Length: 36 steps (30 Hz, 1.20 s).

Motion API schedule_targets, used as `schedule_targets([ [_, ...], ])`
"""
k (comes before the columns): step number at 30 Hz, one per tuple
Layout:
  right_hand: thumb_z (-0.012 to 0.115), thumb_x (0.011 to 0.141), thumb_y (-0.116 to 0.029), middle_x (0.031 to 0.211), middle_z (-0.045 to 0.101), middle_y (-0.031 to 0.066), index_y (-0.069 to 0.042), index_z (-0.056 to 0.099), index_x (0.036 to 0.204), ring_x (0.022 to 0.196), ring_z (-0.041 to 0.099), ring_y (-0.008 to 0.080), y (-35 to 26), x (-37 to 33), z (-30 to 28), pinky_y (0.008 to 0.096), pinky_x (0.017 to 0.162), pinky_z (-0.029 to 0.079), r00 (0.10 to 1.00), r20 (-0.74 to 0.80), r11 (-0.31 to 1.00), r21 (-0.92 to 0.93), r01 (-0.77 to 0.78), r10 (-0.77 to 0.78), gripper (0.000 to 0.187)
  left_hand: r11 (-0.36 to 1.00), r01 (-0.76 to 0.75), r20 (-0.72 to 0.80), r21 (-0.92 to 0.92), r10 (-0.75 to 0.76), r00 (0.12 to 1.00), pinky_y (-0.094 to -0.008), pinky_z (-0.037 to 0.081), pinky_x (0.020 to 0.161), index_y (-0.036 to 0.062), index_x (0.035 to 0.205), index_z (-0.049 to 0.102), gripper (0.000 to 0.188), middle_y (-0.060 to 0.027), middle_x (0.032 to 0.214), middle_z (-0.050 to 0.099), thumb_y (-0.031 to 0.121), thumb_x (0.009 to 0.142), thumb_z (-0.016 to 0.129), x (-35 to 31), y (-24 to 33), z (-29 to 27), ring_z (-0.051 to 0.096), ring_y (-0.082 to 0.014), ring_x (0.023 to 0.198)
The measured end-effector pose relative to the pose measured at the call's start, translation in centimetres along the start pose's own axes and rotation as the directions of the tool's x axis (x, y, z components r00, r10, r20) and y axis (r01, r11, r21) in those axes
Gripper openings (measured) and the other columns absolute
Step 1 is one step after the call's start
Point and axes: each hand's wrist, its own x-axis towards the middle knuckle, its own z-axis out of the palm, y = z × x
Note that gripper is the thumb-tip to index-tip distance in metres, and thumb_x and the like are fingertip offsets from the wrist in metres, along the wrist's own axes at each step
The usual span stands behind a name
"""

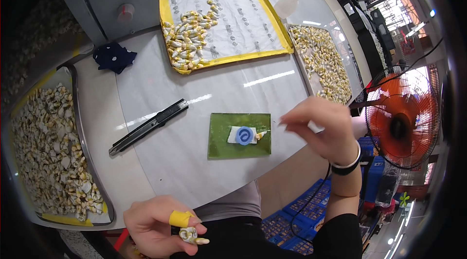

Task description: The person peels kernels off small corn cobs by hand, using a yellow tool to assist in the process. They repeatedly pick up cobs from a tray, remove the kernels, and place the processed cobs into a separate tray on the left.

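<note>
In my left hand (158, 225), low at the table's front edge, a small white figurine (188, 234) with yellow and grey markings is pinched between thumb and fingers. Yellow tape wraps one finger of that hand. My right hand (323, 130) hovers right of a green square plate (216, 149), thumb and fingertips drawn together; whatever they hold is too small to make out. On the plate lies a white patch (234, 135) with a round blue cap-like piece (244, 136) on it. Touching the patch's right side is a small white-and-yellow piece (261, 135).
A black utility knife (148, 127) lies left of the plate. A yellow-edged tray (243, 57) at the back holds a heap of figurines. More pieces fill the left tray (80, 127) and right tray (304, 71). An orange fan (401, 118) stands at right, a dark cloth (114, 58) at left.
</note>
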Motion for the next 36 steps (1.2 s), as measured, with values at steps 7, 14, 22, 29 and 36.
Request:
schedule_targets([
  [7, 0.063, 0.069, -0.002, 0.082, 0.061, 0.0078, 0.000, 0.061, 0.092, 0.074, 0.059, 0.0223, -1.2, 1.1, 2.6, 0.0304, 0.064, 0.051, 0.975, 0.034, 0.965, -0.142, 0.223, -0.220, 0.023, 0.998, 0.066, -0.061, 0.021, -0.064, 0.996, -0.0277, 0.052, 0.062, -0.0017, 0.090, 0.065, 0.035, -0.0104, 0.080, 0.068, 0.014, 0.066, 0.085, -0.2, -0.2, -0.4, 0.064, -0.0159, 0.071],
  [14, 0.062, 0.067, -0.004, 0.080, 0.053, 0.0071, 0.001, 0.058, 0.086, 0.075, 0.055, 0.0215, -1.4, 1.4, 3.0, 0.0279, 0.064, 0.050, 0.953, 0.145, 0.909, -0.290, 0.299, -0.267, 0.019, 0.997, 0.047, -0.223, 0.060, -0.032, 0.974, -0.0284, 0.054, 0.060, 0.0006, 0.087, 0.058, 0.045, -0.0096, 0.069, 0.065, 0.031, 0.066, 0.085, -0.6, -0.5, 0.4, 0.061, -0.0146, 0.064],
  [22, 0.065, 0.064, 0.000, 0.086, 0.058, 0.0079, 0.001, 0.061, 0.090, 0.075, 0.058, 0.0216, -2.2, 1.6, 3.7, 0.0298, 0.063, 0.050, 0.953, 0.175, 0.900, -0.321, 0.293, -0.248, 0.026, 0.982, -0.068, -0.156, 0.175, 0.096, 0.983, -0.0280, 0.052, 0.060, -0.0008, 0.094, 0.057, 0.043, -0.0115, 0.075, 0.064, 0.023, 0.070, 0.083, -0.6, -0.7, 0.3, 0.062, -0.0170, 0.070],
  [29, 0.069, 0.066, 0.005, 0.078, 0.062, 0.0087, 0.002, 0.065, 0.089, 0.066, 0.061, 0.0221, -4.3, 0.1, 3.6, 0.0291, 0.058, 0.051, 0.947, -0.199, 0.946, 0.159, 0.284, -0.251, 0.023, 0.856, -0.221, 0.140, 0.467, 0.175, 0.975, -0.0277, 0.051, 0.063, -0.0018, 0.093, 0.067, 0.034, -0.0102, 0.082, 0.067, 0.012, 0.068, 0.084, 1.0, -0.2, 0.0, 0.064, -0.0193, 0.073],
  [36, 0.065, 0.075, 0.006, 0.079, 0.062, 0.0133, 0.008, 0.066, 0.085, 0.063, 0.061, 0.0212, -6.3, 0.3, 5.8, 0.0271, 0.056, 0.051, 0.892, -0.334, 0.774, 0.459, 0.436, -0.304, 0.010, 0.792, -0.211, 0.147, 0.573, 0.154, 0.977, -0.0293, 0.054, 0.064, 0.0024, 0.088, 0.071, 0.032, -0.0056, 0.082, 0.068, 0.014, 0.062, 0.087, 1.0, -0.1, 0.6, 0.065, -0.0210, 0.073],
])
